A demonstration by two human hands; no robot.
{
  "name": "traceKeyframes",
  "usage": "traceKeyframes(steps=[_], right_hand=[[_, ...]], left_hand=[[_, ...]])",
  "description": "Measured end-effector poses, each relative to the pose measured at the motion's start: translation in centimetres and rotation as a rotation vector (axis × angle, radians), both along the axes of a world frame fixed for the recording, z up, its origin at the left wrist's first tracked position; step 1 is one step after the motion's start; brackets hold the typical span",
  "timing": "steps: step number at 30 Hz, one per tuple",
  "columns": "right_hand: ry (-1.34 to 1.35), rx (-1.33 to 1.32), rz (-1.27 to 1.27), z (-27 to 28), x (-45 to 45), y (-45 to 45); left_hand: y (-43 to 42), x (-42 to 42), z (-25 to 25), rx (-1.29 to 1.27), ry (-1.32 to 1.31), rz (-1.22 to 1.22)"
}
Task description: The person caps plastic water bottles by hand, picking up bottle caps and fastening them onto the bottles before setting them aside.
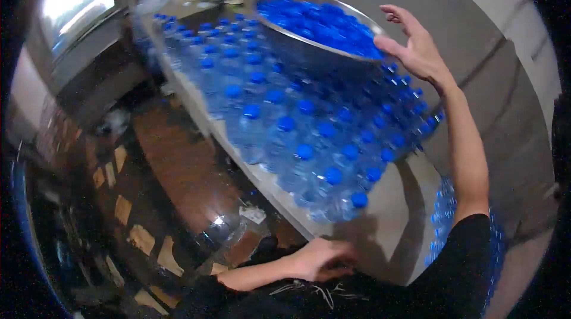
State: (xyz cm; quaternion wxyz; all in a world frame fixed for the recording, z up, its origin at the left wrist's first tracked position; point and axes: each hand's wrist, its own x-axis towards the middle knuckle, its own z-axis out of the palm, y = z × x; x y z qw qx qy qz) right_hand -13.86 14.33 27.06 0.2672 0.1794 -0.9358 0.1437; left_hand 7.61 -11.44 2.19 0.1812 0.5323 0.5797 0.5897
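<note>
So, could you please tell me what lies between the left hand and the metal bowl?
In the head view, a strip of bare table and then rows of blue-capped bottles lie between the left hand and the metal bowl.

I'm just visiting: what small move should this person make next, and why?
I'd suggest closing the right hand on the edge of the metal bowl to steady it: the hand is open right at that edge, while the bowl, heaped with blue caps, seems to sit over bottles.
</note>
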Motion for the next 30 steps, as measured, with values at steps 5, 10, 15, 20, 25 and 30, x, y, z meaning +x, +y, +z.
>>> traceKeyframes(steps=[5, 10, 15, 20, 25, 30], right_hand=[[-0.255, 0.447, 0.263, -3.0, -11.8, -3.6], [-0.608, 0.4, 0.009, -4.0, -15.9, -3.8], [-0.532, 0.455, 0.001, -5.9, -19.0, -1.1], [-0.565, 0.419, 0.115, -6.5, -20.2, -0.9], [-0.588, 0.327, 0.045, -5.3, -16.1, -1.5], [-0.507, 0.553, 0.026, -7.5, -15.8, 3.6]], left_hand=[[-2.9, -1.0, -0.4, 0.151, -0.095, 0.217], [-8.0, -3.0, 0.6, 0.018, -0.151, 0.318], [-10.9, -12.4, 7.3, 0.387, 0.289, 0.821], [-4.3, -25.6, 16.0, 0.18, 0.99, 1.008], [1.0, -31.4, 14.4, 0.263, 1.013, 0.828], [2.1, -28.3, 14.5, 0.354, 0.92, 0.785]])
